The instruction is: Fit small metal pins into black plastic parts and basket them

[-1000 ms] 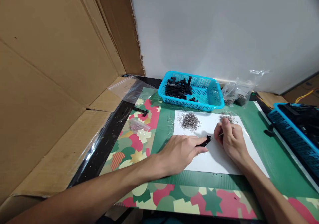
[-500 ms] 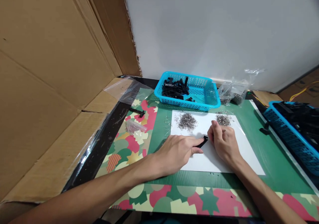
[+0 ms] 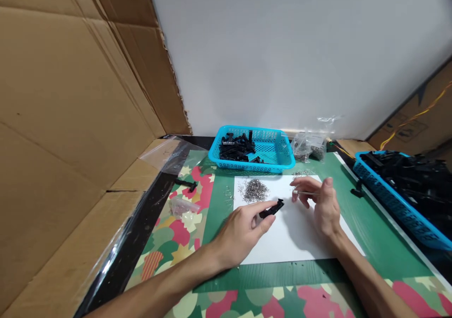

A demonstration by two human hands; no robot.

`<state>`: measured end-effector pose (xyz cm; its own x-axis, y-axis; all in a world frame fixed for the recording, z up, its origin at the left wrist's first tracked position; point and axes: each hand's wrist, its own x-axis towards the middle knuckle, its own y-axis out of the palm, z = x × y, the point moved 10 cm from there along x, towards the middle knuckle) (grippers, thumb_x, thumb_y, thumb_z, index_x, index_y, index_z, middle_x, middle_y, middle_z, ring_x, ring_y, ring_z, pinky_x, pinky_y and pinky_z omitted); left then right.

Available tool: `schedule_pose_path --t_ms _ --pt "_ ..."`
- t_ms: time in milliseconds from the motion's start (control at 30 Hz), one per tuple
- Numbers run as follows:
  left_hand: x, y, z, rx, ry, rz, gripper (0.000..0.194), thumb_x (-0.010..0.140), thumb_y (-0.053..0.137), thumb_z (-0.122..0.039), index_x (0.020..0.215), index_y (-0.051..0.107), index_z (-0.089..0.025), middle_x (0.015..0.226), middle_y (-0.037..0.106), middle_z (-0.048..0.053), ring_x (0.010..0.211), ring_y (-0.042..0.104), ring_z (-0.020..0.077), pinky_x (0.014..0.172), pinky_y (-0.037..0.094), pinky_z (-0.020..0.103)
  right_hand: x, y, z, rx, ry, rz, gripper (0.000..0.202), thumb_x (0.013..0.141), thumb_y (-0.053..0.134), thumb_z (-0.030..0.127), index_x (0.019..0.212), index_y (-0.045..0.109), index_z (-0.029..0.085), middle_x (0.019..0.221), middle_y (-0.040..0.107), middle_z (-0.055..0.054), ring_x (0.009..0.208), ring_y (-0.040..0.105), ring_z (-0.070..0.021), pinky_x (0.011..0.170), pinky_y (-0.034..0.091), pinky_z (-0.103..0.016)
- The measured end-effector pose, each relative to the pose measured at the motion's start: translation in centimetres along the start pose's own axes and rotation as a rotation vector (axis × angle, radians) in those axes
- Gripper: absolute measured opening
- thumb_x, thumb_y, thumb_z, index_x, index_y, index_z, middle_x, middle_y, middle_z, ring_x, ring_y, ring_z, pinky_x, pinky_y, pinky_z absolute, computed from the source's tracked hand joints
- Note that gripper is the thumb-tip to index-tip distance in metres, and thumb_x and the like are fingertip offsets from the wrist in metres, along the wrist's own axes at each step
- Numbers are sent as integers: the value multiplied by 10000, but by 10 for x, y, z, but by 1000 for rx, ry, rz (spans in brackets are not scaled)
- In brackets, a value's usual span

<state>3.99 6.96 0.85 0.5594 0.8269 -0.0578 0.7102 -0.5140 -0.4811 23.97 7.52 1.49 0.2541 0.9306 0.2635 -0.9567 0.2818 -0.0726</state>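
Note:
My left hand (image 3: 240, 233) is closed on a small black plastic part (image 3: 272, 209), pinched between thumb and fingers over the white sheet of paper (image 3: 282, 245). To its right, my right hand (image 3: 326, 209) holds a thin, light-coloured rod (image 3: 310, 193) that lies level across the fingers; its exact kind is too small to make out. A gap separates the rod from the black part. Behind my left hand lies a pile of tiny metal pieces (image 3: 254, 190). A second pile (image 3: 302, 173) shows partly beyond my right hand.
A blue basket (image 3: 247, 166) with black parts stands at the back. Another blue basket (image 3: 399, 205), heaped with black parts, is at the right. Clear plastic bags (image 3: 309, 146) sit by the wall. Single black parts lie left (image 3: 187, 184) and right (image 3: 358, 190). Cardboard (image 3: 70, 120) walls the left side.
My hands have moved apart. The right hand has turned and opened out, so the rod now shows. The left hand has tilted the black part, uncovering more of it. The camera view has shifted.

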Motion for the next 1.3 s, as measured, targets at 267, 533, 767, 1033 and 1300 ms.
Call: schedule_pose_path --t_ms 267,533,767,1033,1300 --pt "-3 2 -7 -218 99 1 472 1015 586 -358 1474 565 -249 958 581 -6 629 433 93 603 364 236 -3 35 6 27 -4 325 546 1074 445 634 988 742 184 634 550 9 583 466 -145 576 371 -286" --pt "-2 -4 -2 -216 104 1 439 1056 527 -470 1437 537 -252 1046 605 32 760 543 144 676 445 251 -5 51 3 139 108 483 443 992 652 580 935 738 149 618 495 37 553 396 -100 519 312 -242" --pt "-2 -9 -2 -28 87 -68 528 1088 468 -454 1587 336 -343 1344 569 81 731 556 130 685 503 278 0 8 21 -143 81 329 434 955 692 575 883 768 155 698 690 -36 522 470 -113 488 345 -243" --pt "-6 0 -16 37 169 -16 347 1102 404 -370 1401 564 -296 1437 522 96 886 624 169 776 533 306 -37 -152 22 -784 28 -498 579 895 613 737 962 805 195 898 810 -119 602 644 -249 660 506 -376" --pt "-7 10 -17 75 159 104 275 941 468 -161 1013 727 -222 929 595 18 707 510 155 705 443 280 -52 -166 -1 -1209 241 -431 498 889 579 569 1227 756 249 841 786 -105 734 711 -353 558 412 -368"
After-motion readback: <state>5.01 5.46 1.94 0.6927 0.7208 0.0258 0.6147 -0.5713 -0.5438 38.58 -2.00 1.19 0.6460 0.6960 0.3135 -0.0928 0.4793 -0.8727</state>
